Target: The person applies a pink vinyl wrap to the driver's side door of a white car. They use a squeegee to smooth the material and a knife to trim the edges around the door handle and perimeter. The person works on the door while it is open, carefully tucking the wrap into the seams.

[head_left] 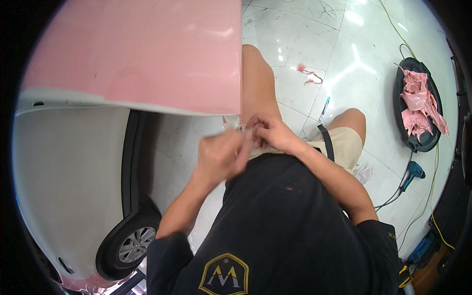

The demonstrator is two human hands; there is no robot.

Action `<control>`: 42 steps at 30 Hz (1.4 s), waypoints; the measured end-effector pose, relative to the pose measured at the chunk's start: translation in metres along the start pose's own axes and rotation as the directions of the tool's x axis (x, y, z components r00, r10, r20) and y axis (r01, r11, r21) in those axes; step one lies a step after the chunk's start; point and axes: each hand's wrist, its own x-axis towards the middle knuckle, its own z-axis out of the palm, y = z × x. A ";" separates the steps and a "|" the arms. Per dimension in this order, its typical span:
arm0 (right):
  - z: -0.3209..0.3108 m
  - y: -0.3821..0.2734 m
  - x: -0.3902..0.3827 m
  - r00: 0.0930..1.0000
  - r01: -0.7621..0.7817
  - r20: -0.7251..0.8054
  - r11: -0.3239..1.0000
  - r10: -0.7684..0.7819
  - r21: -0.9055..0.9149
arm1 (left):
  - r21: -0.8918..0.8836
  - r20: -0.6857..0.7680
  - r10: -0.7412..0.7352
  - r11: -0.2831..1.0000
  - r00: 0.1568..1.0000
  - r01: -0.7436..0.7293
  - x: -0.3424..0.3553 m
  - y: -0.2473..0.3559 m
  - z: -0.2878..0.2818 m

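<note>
A pink glossy panel (147, 54), which looks like an open car door, reaches in from the upper left, its near edge showing a white strip. At its lower right corner my two hands meet in front of my lap. My left hand (221, 155) is smeared by motion, so its fingers cannot be made out. My right hand (270, 132) has its fingers curled in, thumb and forefinger close together right beside the corner. Whatever lies between those fingertips is too small to name.
On the left stands a white car body (73, 162) with a wheel (137, 244). A black oval tray (400, 113) holding crumpled pink film (418, 98) lies on the tiled floor at right, near a teal corded tool (414, 173). Pink scraps (312, 76) and a pen-like item (324, 108) lie ahead.
</note>
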 end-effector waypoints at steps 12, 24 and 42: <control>-0.003 -0.001 0.001 0.999 -0.027 0.029 1.000 0.027 0.001 | -0.312 0.322 -0.413 0.803 0.852 0.507 0.039 -0.015 -0.019; -0.002 0.003 -0.006 1.000 0.017 0.015 0.999 -0.016 -0.027 | -0.230 0.072 -0.327 0.914 0.942 0.335 0.027 -0.011 -0.002; -0.048 0.004 0.011 0.992 -0.119 0.048 0.988 0.115 0.098 | -0.056 0.086 -0.456 0.885 0.886 0.462 0.030 0.004 -0.019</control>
